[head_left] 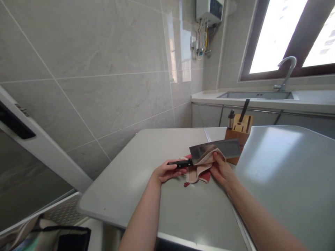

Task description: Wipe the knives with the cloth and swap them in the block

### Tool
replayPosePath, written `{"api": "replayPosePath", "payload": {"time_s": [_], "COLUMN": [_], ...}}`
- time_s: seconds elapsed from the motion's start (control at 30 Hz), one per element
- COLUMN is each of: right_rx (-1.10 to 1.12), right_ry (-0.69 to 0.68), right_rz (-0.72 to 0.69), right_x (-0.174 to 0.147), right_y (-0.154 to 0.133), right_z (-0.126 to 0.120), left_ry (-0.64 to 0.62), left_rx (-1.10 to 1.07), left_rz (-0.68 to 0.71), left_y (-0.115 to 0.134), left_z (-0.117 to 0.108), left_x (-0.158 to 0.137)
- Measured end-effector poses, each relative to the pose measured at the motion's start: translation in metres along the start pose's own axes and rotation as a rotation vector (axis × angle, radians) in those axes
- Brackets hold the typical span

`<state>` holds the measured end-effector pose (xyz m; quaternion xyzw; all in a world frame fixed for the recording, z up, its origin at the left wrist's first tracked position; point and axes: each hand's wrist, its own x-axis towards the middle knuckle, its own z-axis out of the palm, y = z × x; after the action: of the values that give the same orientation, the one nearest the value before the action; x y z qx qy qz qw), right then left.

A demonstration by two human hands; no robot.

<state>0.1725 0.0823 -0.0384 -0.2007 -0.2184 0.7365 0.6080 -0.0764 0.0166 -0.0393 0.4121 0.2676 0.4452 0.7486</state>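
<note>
My left hand [167, 171] grips the black handle of a wide steel cleaver [220, 149], held flat above the grey table [136, 177] with the blade pointing right. My right hand [222, 170] presses a beige and red cloth [199, 170] against the near side of the blade. The cloth hangs down below the blade between my two hands.
A wooden knife block [239, 130] with two handles sticking out stands just behind the cleaver. A sink [258, 95] with a tap [287, 71] sits under the window at the back right. A tiled wall runs along the left. A bag lies at the lower left.
</note>
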Motion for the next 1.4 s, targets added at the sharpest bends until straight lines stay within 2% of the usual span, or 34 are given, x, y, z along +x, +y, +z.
{"api": "replayPosePath", "payload": {"time_s": [0.13, 0.37, 0.73, 1.17, 1.4], "right_rx": [0.036, -0.029, -0.334, -0.323, -0.237], "right_ry": [0.004, -0.078, -0.354, -0.282, -0.151], "right_rz": [-0.002, 0.056, 0.232, 0.193, 0.145], "right_x": [-0.001, -0.009, -0.021, -0.021, -0.017], "right_y": [-0.002, -0.001, 0.014, 0.012, 0.010], "right_z": [0.002, 0.008, 0.010, 0.013, 0.016], "left_ry": [-0.038, 0.019, 0.062, 0.104, 0.080], "left_rx": [0.121, 0.192, 0.215, 0.208, 0.155], "left_rz": [-0.043, -0.037, -0.125, -0.135, -0.141], "left_y": [-0.002, -0.004, -0.005, -0.003, -0.003], "left_z": [0.002, 0.010, 0.006, 0.009, 0.007], "left_x": [0.006, 0.010, 0.011, 0.010, 0.010]}}
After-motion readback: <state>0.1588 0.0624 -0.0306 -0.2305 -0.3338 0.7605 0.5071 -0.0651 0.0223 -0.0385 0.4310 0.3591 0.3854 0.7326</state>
